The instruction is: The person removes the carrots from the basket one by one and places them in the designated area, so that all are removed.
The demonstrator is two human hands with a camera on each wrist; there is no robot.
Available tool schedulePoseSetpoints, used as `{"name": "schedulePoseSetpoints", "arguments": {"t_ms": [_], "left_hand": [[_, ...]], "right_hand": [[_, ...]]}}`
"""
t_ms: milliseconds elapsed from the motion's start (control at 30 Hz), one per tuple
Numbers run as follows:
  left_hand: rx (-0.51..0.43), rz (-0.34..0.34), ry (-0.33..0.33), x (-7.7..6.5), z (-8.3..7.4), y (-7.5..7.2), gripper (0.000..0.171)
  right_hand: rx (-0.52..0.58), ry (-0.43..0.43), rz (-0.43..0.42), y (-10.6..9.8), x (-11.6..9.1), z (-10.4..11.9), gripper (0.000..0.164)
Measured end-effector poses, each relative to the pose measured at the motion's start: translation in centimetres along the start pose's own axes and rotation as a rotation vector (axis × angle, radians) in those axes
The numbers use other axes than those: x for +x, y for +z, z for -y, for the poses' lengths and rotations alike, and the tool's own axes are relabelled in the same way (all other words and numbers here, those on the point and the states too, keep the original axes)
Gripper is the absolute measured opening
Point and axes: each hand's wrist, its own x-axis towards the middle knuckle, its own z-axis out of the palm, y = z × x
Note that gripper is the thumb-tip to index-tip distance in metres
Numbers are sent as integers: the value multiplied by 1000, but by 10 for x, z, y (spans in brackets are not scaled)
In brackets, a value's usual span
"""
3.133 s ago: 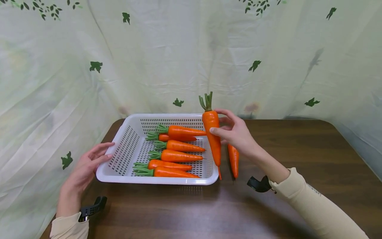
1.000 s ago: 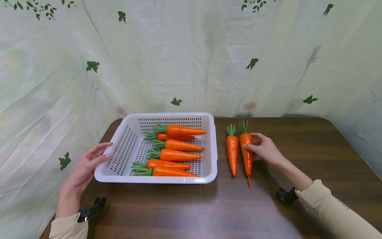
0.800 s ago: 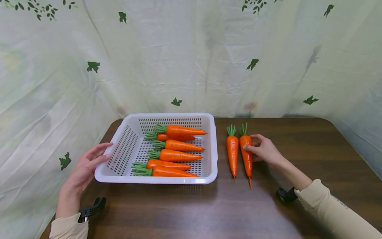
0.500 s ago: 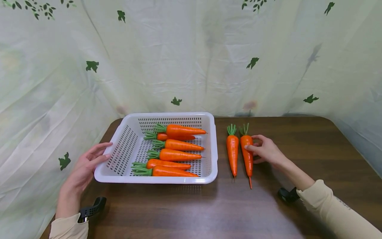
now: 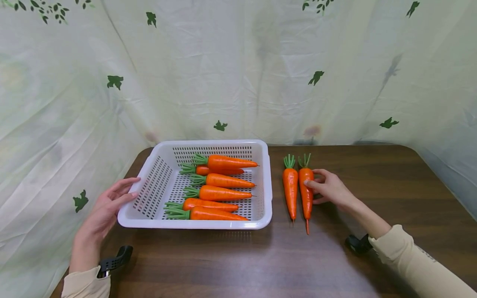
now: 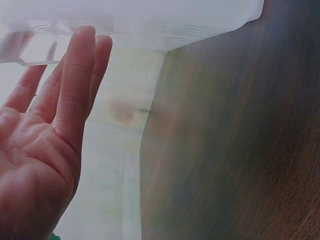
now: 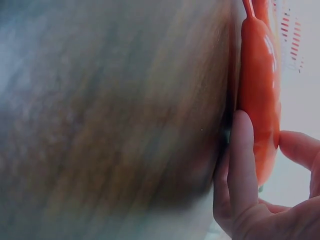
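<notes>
My right hand pinches an orange carrot with a short green top, thumb on one side and fingers on the other. This carrot lies on the table, tip toward me, close beside a second carrot that lies the same way. In the right wrist view the carrot shows between thumb and fingertips. My left hand rests its fairly straight fingers at the left rim of a white perforated basket. Several carrots lie inside the basket, green tops to the left.
The dark wooden table carries everything. Behind and to the left hangs a pale leaf-patterned cloth. A black wrist mount sits under the right wrist and another black mount at the left.
My right hand has carried its carrot from over the basket's right rim down to the table beside the other carrot, then shifted it slightly left. The left hand stays at the basket.
</notes>
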Motion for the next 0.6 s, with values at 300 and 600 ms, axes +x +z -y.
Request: {"name": "schedulePoseSetpoints", "arguments": {"t_ms": [300,600], "left_hand": [[-5,1,-1,1,1,0,47],[1,-2,-1,1,1,0,48]], "right_hand": [[3,-15,21,-7,1,-1,73],[-228,-35,-5,-14,-4,12,72]]}}
